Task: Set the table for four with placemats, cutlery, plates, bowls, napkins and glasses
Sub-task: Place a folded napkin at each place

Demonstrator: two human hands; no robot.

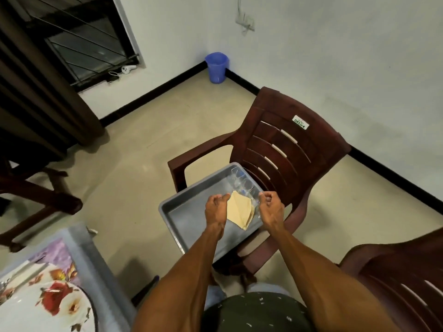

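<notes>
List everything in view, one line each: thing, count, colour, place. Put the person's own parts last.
tray: one, grey, on the seat of the near chair
napkins: a small stack, cream, in the tray between the hands
glasses: several, clear, in a row along the tray's far side; exact count unclear
chairs: two, dark red plastic, one holding the tray, one at lower right
bin: one, blue, in the room's corner
floral tablecloth: one, on the table at lower left
left hand: fingers curled, at the napkins' left edge
right hand: fingers curled, by the nearest glasses

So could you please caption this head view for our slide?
Both hands reach into a grey tray holding napkins and glasses.
</notes>
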